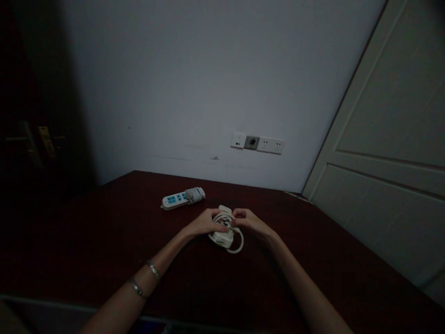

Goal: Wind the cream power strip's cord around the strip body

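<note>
A white power strip (pixel 224 239) lies on the dark red table in front of me, its cord (pixel 238 249) looped around and beside it. My left hand (pixel 207 222) grips its left side, thumb across the top and fingers at the far edge. On the other side, my right hand (pixel 248 221) has its fingers curled in a pinch at the cord near the strip's sockets. The exact contact of the right fingertips is too small and dim to make out fully.
Behind my left hand lies a second power strip (pixel 175 199) with blue sockets and its cord wound around one end. The table (pixel 139 195) meets a pale wall bearing a row of outlets (pixel 267 145). A white panelled door (pixel 382 195) stands at the right.
</note>
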`<state>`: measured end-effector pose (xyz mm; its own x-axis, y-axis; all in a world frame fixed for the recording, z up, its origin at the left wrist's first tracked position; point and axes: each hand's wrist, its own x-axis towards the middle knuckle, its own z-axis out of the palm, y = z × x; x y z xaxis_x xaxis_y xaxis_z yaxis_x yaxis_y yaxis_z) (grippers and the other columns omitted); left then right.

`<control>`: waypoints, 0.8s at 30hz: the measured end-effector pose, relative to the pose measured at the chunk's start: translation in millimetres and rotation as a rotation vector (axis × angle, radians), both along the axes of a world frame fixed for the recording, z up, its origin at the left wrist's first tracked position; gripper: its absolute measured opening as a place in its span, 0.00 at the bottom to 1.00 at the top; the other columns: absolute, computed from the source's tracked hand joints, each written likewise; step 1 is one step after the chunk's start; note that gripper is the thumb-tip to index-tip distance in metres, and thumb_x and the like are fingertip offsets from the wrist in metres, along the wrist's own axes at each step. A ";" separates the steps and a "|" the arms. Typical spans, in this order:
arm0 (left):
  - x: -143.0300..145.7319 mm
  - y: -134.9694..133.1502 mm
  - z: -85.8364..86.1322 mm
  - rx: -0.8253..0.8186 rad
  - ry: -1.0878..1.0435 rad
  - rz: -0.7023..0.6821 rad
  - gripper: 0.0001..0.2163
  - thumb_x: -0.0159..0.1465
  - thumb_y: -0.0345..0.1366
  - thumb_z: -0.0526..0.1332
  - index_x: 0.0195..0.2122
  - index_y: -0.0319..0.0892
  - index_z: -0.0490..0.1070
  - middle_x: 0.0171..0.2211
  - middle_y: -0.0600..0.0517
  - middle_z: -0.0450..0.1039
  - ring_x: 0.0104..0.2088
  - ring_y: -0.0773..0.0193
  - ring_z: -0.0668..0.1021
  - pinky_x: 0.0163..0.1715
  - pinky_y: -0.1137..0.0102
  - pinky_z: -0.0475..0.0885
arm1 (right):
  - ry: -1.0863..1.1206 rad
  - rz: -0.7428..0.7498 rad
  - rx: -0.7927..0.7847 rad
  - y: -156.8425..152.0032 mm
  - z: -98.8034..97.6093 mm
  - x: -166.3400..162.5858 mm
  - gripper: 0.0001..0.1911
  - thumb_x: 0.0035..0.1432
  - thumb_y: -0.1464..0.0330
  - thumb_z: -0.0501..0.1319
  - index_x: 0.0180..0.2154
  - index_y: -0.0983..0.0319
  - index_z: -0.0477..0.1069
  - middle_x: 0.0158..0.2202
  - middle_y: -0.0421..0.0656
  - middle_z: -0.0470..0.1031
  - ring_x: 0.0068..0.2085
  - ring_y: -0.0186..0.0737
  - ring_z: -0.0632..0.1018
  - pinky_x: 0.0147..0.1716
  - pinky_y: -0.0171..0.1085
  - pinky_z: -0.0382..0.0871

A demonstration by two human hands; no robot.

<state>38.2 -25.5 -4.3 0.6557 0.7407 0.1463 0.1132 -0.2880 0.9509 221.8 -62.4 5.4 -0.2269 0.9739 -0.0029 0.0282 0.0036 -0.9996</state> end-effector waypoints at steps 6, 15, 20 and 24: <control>-0.3 -2.9 2.3 -0.026 0.010 0.025 0.19 0.42 0.36 0.69 0.35 0.34 0.72 0.29 0.52 0.73 0.29 0.65 0.73 0.30 0.73 0.65 | 0.150 0.053 0.010 1.7 -4.6 -7.2 0.11 0.32 0.74 0.65 0.21 0.63 0.65 0.23 0.37 0.71 0.25 0.32 0.69 0.26 0.31 0.59; 0.1 1.7 -5.5 0.031 0.037 0.070 0.16 0.43 0.37 0.68 0.32 0.34 0.73 0.25 0.54 0.72 0.26 0.65 0.72 0.27 0.73 0.64 | 0.165 0.017 0.058 2.9 -6.6 -11.9 0.12 0.29 0.74 0.67 0.20 0.63 0.65 0.23 0.37 0.70 0.25 0.32 0.69 0.26 0.31 0.60; -0.6 -0.1 -3.1 0.029 0.021 0.091 0.16 0.42 0.37 0.69 0.30 0.34 0.73 0.25 0.54 0.71 0.26 0.66 0.71 0.27 0.73 0.63 | 0.136 0.007 0.124 -0.3 -1.6 -11.4 0.14 0.29 0.72 0.69 0.20 0.63 0.64 0.23 0.36 0.69 0.26 0.31 0.68 0.25 0.30 0.60; -0.4 -0.6 -3.2 0.030 0.032 0.115 0.15 0.41 0.38 0.69 0.28 0.35 0.72 0.23 0.55 0.69 0.25 0.67 0.70 0.26 0.73 0.62 | 0.081 0.012 0.158 -2.0 2.6 -9.6 0.15 0.29 0.71 0.70 0.20 0.63 0.64 0.24 0.36 0.69 0.27 0.31 0.69 0.26 0.31 0.60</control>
<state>37.8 -26.1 -7.5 0.5711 0.8071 0.1497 0.1771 -0.2992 0.9376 212.2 -64.3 8.0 -0.2319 0.9580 0.1684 -0.0529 0.1604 -0.9856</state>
